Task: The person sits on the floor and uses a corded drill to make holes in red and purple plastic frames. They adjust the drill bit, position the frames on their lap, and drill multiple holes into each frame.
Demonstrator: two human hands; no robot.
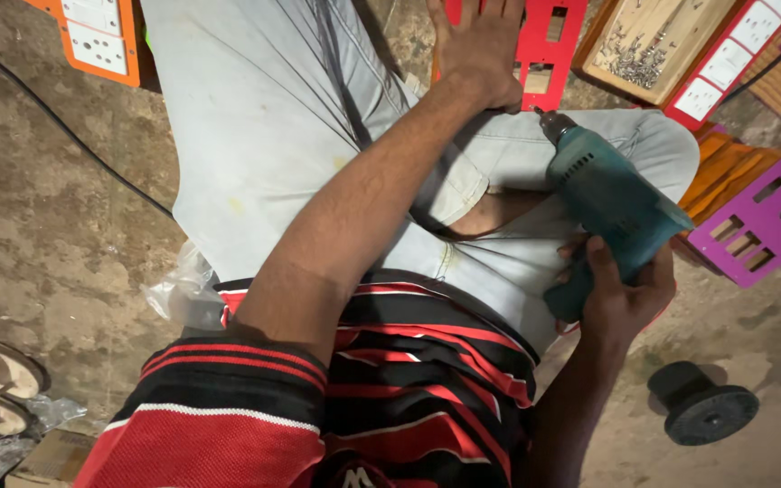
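Left hand lay flat, pinning the red panel; right hand clenched the teal drill, bit at the panel just beyond its grip.

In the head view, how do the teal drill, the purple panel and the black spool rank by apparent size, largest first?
1. teal drill, though it is nearer the camera
2. purple panel, partly cut off
3. black spool

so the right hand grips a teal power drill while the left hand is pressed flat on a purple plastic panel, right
Not quite. In the head view the left hand lies flat on a red plastic panel, not a purple one; the purple panel sits apart, at the right beyond the knee. The rest holds: the right hand grips the teal power drill.
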